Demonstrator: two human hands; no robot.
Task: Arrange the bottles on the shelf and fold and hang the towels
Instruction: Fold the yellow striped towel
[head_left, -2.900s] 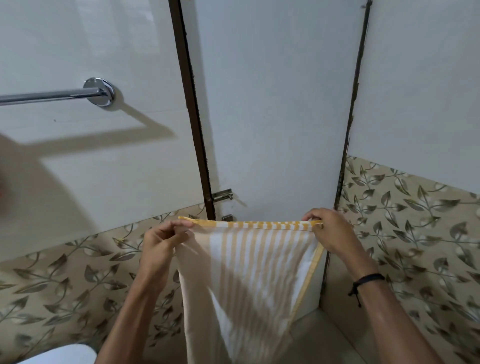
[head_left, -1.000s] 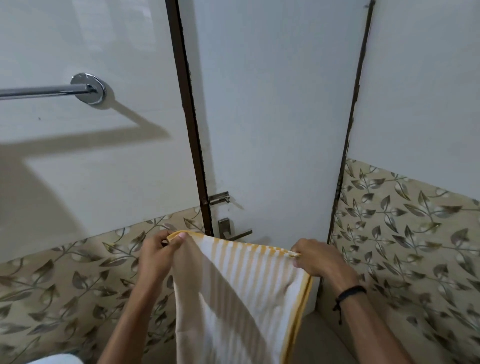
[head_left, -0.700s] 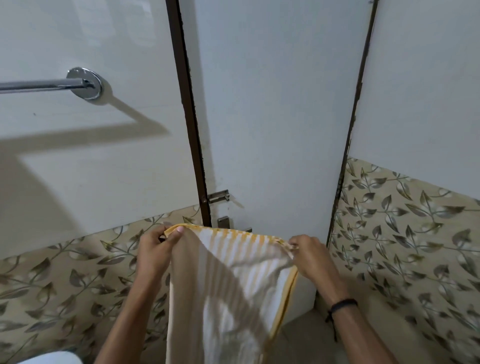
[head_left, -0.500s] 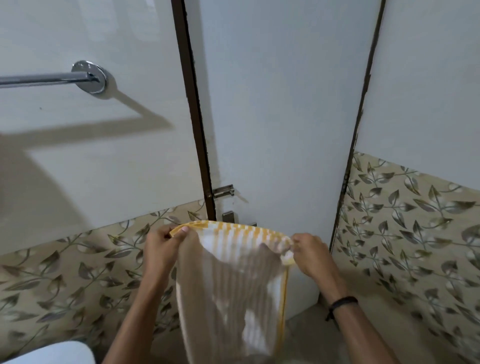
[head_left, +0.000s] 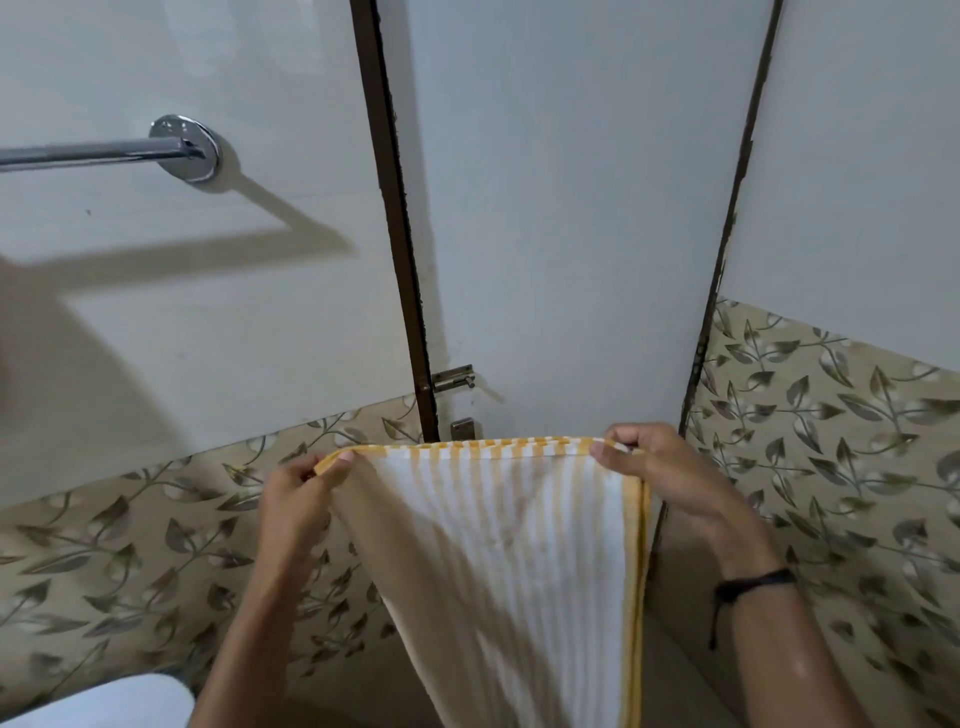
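A white towel with yellow stripes and a yellow border (head_left: 519, 545) hangs down in front of me, its top edge stretched level. My left hand (head_left: 298, 499) pinches the top left corner between thumb and fingers. My right hand (head_left: 660, 470) pinches the top right corner. A chrome towel bar (head_left: 98, 153) runs along the white wall at the upper left, well above and left of the towel. No bottles or shelf are in view.
A white door (head_left: 561, 208) with a dark brown frame stands straight ahead, its latch (head_left: 453, 378) just above the towel. Leaf-patterned tiles (head_left: 831, 441) cover the lower walls. A white rounded object (head_left: 104, 701) shows at the bottom left corner.
The towel's top edge, slack and bunched half a second ago, is now pulled taut and flat. My hands have moved apart, the right one rising slightly.
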